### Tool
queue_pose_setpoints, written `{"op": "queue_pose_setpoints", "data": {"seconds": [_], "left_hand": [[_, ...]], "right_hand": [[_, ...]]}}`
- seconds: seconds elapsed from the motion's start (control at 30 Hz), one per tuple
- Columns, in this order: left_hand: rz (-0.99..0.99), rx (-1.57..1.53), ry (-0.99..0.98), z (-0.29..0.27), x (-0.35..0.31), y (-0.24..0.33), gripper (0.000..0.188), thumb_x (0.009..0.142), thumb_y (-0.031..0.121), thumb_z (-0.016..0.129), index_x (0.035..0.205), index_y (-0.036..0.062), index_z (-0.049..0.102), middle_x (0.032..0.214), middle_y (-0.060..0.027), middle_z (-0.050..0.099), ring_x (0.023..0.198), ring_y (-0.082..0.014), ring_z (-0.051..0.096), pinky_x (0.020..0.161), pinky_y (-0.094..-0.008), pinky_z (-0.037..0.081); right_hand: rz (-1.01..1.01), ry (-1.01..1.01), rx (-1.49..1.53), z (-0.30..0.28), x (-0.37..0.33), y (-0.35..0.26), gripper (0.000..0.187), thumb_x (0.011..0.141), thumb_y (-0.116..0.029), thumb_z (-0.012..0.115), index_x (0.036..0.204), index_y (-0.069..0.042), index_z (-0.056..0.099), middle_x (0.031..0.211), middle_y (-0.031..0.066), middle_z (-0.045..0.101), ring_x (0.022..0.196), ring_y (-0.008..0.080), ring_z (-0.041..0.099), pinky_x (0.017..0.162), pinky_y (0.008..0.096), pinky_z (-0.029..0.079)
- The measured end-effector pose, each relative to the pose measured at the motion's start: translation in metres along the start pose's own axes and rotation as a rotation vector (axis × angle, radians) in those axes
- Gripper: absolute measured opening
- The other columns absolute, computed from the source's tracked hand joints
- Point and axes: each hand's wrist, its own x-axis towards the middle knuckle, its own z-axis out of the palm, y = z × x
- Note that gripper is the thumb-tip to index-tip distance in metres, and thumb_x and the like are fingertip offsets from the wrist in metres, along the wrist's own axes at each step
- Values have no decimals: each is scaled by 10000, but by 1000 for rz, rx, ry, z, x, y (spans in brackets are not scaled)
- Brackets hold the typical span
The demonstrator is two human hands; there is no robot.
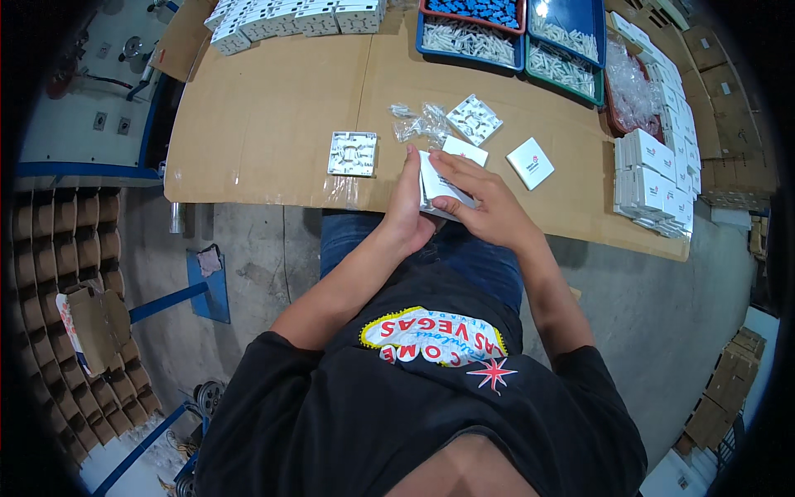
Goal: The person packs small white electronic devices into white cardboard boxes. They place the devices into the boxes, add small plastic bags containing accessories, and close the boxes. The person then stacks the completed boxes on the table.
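At the table's near edge, my left hand (403,205) and my right hand (490,200) are closed around a white square wall plate (436,184). The right fingers lie across its printed face, while the left palm bears on its left side. What lies beneath the plate is mostly hidden. Just beyond my fingers is another white plate (465,151), and one more smooth white plate (530,163) rests to the right. A white square frame (353,154) with an open-structured face sits to the left. A similar frame (474,120) lies tilted beside clear plastic bags (421,123).
Cardboard covers the table (265,124). Stacked white frames (298,16) stand at the far left. Blue trays (468,41) of small white pieces and a red tray (476,10) of blue pieces are at the back. White plates (654,182) are piled on the right edge, near bagged parts (633,83).
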Motion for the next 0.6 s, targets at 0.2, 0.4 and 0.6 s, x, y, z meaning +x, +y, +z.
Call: {"op": "queue_pose_setpoints", "data": {"seconds": [0.2,0.4,0.6], "left_hand": [[-16,5,-10,-13,8,-7,676,1047,660,315,1350,102,547,1249,-106,649,1142,-236,655,974,-427,532],[-150,-108,-29,-19,13,-7,667,1075,614,231,1378,98,524,1206,-114,661,1130,-276,654,949,-450,538],[-200,-130,-9,-16,11,-7,629,1090,574,235,1401,91,492,1306,-119,615,1213,-275,609,1020,-476,506]], "right_hand": [[-3,-6,151,-15,8,7,459,997,-268,647,1381,-21,609,1362,207,632,1252,347,611,1055,394,457],[339,-145,392,-26,15,9,406,1086,-330,513,1281,-15,678,974,115,745,844,132,640,771,320,526],[348,-186,289,-30,20,14,452,1094,-380,488,1195,3,706,888,113,743,793,123,632,731,319,522]]}}
